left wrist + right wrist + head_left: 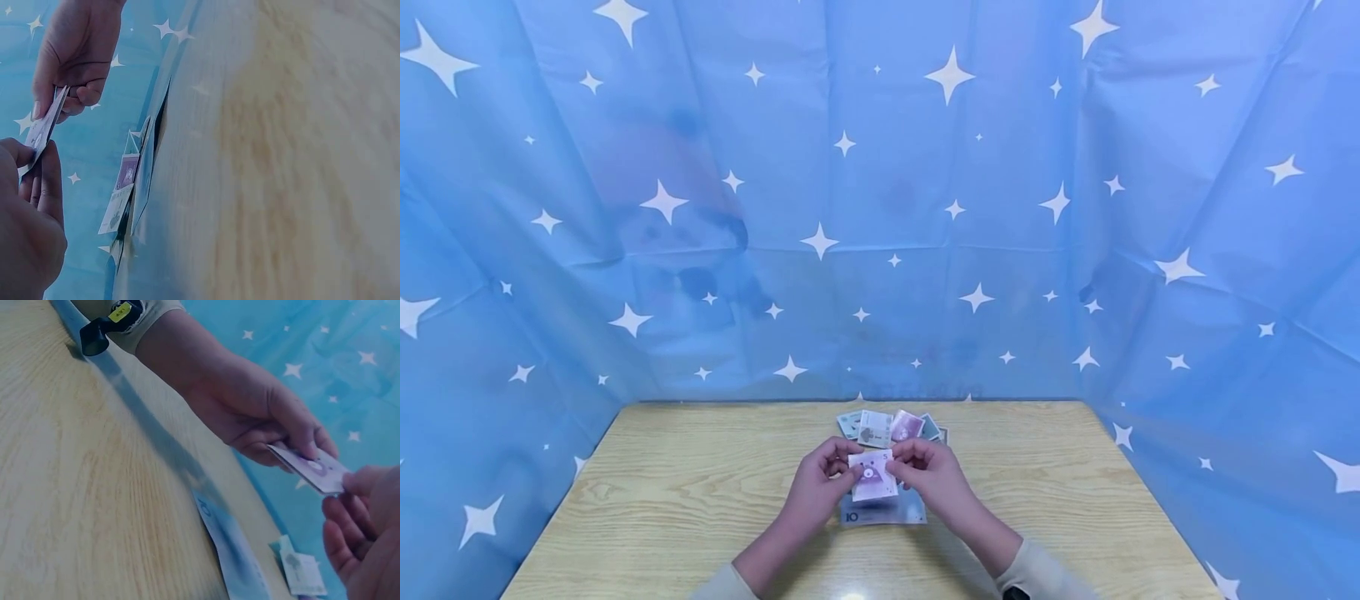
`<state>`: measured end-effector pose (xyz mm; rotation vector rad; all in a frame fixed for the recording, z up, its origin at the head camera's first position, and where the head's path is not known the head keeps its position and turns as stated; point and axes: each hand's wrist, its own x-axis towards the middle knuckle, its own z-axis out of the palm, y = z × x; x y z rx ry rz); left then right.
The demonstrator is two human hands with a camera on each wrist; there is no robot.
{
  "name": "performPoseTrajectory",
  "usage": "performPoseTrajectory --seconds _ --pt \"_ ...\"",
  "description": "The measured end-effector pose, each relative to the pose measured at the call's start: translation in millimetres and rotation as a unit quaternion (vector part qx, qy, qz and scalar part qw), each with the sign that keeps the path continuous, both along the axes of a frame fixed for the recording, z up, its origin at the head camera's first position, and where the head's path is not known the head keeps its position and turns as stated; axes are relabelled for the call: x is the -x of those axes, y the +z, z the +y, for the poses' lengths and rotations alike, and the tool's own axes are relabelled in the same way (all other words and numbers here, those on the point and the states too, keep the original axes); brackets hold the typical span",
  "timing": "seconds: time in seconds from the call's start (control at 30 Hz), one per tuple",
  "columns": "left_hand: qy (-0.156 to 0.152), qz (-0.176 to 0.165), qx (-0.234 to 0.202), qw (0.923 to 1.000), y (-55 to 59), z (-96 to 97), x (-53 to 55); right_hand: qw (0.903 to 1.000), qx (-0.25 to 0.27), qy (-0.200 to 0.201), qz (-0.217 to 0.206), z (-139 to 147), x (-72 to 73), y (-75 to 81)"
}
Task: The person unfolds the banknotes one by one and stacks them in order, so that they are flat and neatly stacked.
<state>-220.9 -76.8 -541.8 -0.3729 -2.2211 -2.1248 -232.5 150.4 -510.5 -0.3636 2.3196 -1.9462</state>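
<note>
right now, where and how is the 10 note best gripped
Probably pinch the 10 note by its near edge, coming from the person's side: that long edge shows uncovered, while the left hand and right hand hold the 5 note over the far part.

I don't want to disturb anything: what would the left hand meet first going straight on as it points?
Beyond the rectangular purple-and-white paper note it pinches, the left hand would probably first meet the rectangular pale paper note farther back; depth is unclear, so it might pass above.
</note>
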Motion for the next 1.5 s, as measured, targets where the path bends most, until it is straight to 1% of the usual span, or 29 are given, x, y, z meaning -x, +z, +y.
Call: performPoseTrajectory --seconds 0.17,0.27,0.37,0.47,0.63,0.77,0.87,1.07,1.17,1.27,1.43,1.5 --pt "-0.012 -0.008 -0.006 0.9999 -0.3 1.1 -0.5 1.0 0.004 -0.005 0.0 0.5 0.3 -4.1" --pt "-0.013 -0.003 0.005 0.9999 -0.9 0.7 -0.3 1.0 0.007 -0.006 -0.001 1.0 1.0 -5.6" --pt "-0.012 0.007 0.017 0.9998 -2.0 -0.4 0.6 1.0 0.006 -0.008 0.0 0.9 0.5 -4.5" --pt "-0.016 0.02 0.024 0.9994 -2.7 -1.9 1.3 0.9999 0.002 -0.009 0.012 1.1 0.3 -2.9" --pt "-0.038 0.035 0.03 0.9982 -2.6 -5.5 1.9 0.9996 -0.001 -0.01 0.028 2.5 0.1 -2.1" --pt "-0.059 0.04 0.037 0.9968 0.3 -10.8 2.7 0.9996 -0.005 -0.011 0.026 4.0 -0.8 -1.1" --pt "-0.065 0.046 0.052 0.9955 2.6 -15.0 4.4 0.9997 -0.006 -0.01 0.02 5.3 -1.2 0.5" --pt "-0.074 0.078 0.071 0.9917 5.5 -18.2 8.9 0.9997 -0.016 -0.01 0.018 7.1 -2.7 4.7" --pt "-0.073 0.096 0.083 0.9892 5.8 -17.7 10.8 0.9993 -0.025 -0.018 0.019 7.5 -3.0 5.4" --pt "-0.069 0.106 0.099 0.9871 6.0 -17.1 12.0 0.9992 -0.025 -0.024 0.019 7.8 -3.4 5.4" --pt "-0.048 0.125 0.137 0.9816 6.2 -18.1 13.0 0.9997 -0.014 -0.018 0.005 8.7 -4.8 4.6" --pt "-0.042 0.124 0.146 0.9806 6.5 -19.0 13.1 0.9998 -0.009 -0.015 -0.004 8.9 -5.3 4.4"
